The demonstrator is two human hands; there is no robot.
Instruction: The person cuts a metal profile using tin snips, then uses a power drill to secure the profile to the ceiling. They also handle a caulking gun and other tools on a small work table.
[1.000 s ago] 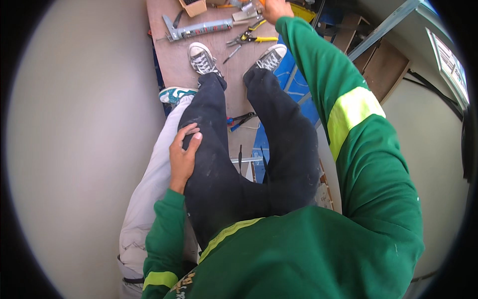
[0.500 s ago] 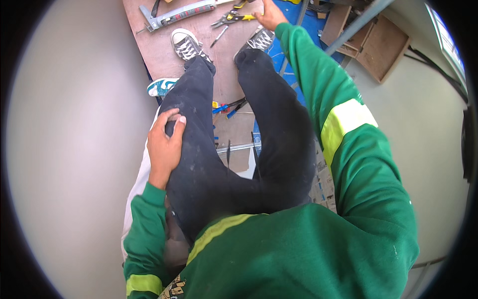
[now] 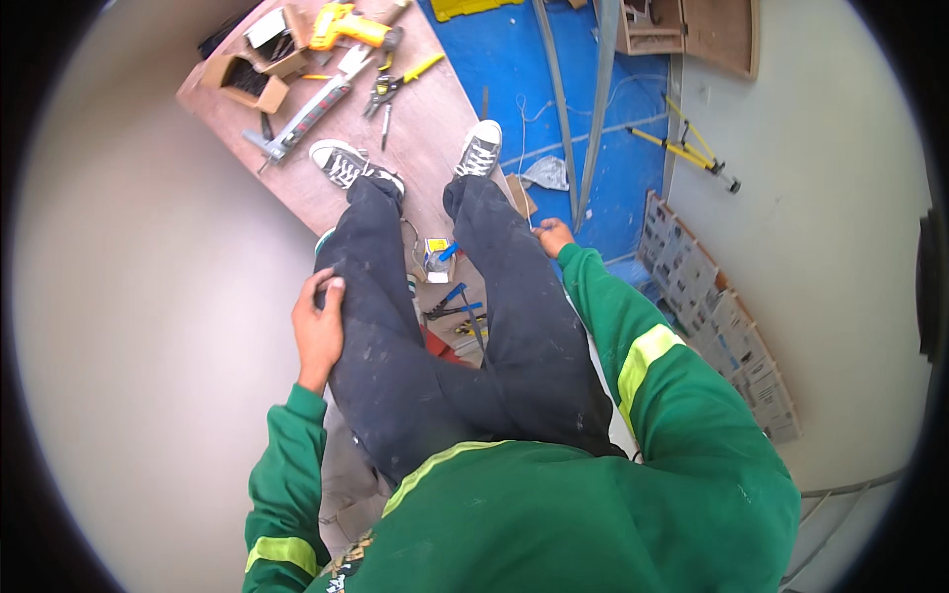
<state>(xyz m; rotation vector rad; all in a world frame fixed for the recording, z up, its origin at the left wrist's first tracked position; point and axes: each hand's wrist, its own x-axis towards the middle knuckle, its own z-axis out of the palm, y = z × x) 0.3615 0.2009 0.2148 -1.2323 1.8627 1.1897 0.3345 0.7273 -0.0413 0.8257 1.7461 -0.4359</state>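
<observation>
My left hand [image 3: 318, 331] rests on my left thigh in dark trousers [image 3: 381, 277], its fingers loosely bent and the thumb apart from them. Beside my right knee, my right hand [image 3: 554, 235] has its fingers curled in; whether a thin white cord near them is held cannot be made out. My sneakers stand on a brownish board [image 3: 430, 128]. Beyond them lie yellow-handled snips [image 3: 395, 89], a pen-like marker [image 3: 385, 124], a long grey tool with a T-shaped end [image 3: 306, 119] and a yellow drill [image 3: 346, 28].
Open cardboard boxes [image 3: 247, 84] of dark screws sit at the board's far left. Below, between my legs, are blue-handled pliers [image 3: 455, 304]. Metal studs [image 3: 561, 109] cross over a blue floor sheet [image 3: 494, 49]. To the right are a yellow tripod-like stand [image 3: 692, 153] and a printed panel [image 3: 717, 306].
My right hand has come back from beside the yellow-handled snips to my right knee. The view has shifted, showing more of the board and blue floor. My left hand stays on the thigh.
</observation>
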